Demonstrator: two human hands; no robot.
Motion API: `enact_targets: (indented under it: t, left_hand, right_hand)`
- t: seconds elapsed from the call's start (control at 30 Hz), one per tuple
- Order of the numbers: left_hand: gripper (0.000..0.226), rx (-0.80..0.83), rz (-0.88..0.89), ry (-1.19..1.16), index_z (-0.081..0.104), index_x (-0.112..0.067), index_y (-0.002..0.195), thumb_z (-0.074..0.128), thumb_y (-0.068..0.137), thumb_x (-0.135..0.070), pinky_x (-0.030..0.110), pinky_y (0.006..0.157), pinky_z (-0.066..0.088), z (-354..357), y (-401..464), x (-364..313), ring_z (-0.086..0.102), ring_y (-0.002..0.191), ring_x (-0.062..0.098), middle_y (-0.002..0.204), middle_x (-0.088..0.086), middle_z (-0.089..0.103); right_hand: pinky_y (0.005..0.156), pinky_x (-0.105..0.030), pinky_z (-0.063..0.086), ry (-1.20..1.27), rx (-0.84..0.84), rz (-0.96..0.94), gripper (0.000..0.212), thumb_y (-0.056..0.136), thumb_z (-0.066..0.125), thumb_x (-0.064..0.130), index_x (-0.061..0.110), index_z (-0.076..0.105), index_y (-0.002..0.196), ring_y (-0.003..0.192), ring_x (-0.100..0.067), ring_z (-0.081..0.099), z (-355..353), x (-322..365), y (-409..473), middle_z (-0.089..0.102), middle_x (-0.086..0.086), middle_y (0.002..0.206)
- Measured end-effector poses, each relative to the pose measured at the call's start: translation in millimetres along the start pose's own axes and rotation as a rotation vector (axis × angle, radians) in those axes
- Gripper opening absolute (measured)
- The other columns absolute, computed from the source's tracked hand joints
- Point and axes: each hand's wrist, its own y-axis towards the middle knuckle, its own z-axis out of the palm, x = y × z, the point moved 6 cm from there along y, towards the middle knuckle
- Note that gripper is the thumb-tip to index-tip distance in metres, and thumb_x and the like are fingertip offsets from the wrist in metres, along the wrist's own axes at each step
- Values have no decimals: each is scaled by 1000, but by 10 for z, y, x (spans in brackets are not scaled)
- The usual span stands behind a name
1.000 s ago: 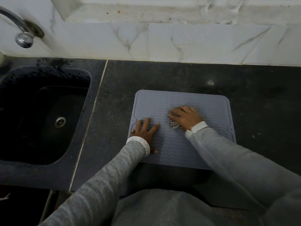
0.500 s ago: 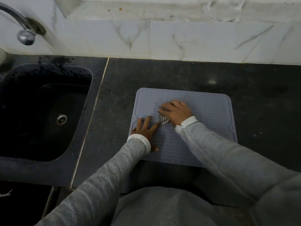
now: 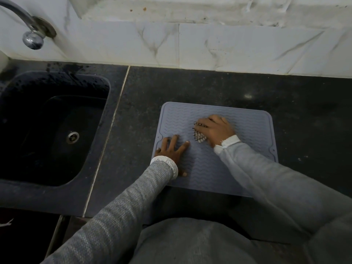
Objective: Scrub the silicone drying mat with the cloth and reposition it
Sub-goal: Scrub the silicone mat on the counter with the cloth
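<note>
Right now, from the head view, your left hand (image 3: 172,150) lies flat with fingers spread on the near-left part of the silicone drying mat (image 3: 245,128), pinning it to the dark countertop (image 3: 190,84). Your right hand (image 3: 216,129) is curled over a bunched checked cloth (image 3: 199,137), pressing it into the ridged middle of the mat. The mat sits flat, right of the sink (image 3: 53,126), with its near edge close to the counter's front.

That edge is probably your risk: a hard stroke toward you could slide the mat off the front if your left hand lifts or slips on a wet surface. The cloth is mostly hidden under your palm, so a loose end could snag the ridges and pull free.
</note>
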Motion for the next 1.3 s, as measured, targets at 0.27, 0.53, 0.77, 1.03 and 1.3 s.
enact_targets:
  t: [0.27, 0.53, 0.77, 1.03, 1.3]
  left_hand:
    - [112, -4, 3, -5, -6, -42, 146, 73, 67, -57, 57, 107, 22, 9, 7, 6, -10, 140, 33, 153, 2, -18]
    - [113, 6, 7, 4, -6, -42, 145, 72, 66, -58, 58, 107, 22, 16, 26, 4, -10, 140, 34, 153, 2, -19]
    - [113, 8, -1, 13, -5, -40, 146, 72, 66, -60, 57, 108, 21, 54, 56, 29, -12, 140, 34, 153, 2, -20]
    - [115, -9, 23, -10, -9, -42, 145, 72, 66, -60, 59, 107, 21, 81, 78, 41, -11, 140, 35, 153, 2, -19]
    - [111, -118, 91, -174, -3, -39, 147, 76, 68, -48, 57, 112, 18, -27, 0, 180, -1, 144, 29, 157, -2, -7]
  right_hand:
    - [101, -43, 30, -199, 157, -92, 54, 89, 52, 22, 24, 35, 141, 131, -29, 33, 206, -10, -272, 32, -4, 150]
    - [99, -42, 29, -90, 66, -40, 44, 91, 50, 21, 25, 47, 134, 128, -28, 34, -38, -10, -96, 40, 0, 144]
    - [104, -43, 25, -155, 160, -57, 52, 91, 49, 25, 24, 34, 140, 134, -28, 24, 194, 225, -42, 26, -1, 151]
    - [97, -44, 32, -189, 203, 33, 46, 91, 50, 23, 21, 43, 137, 129, -30, 37, 241, -189, -468, 38, -2, 147]
    - [95, -42, 35, -167, 155, 55, 48, 85, 61, 23, 24, 50, 132, 123, -28, 43, 159, -155, -453, 43, 0, 143]
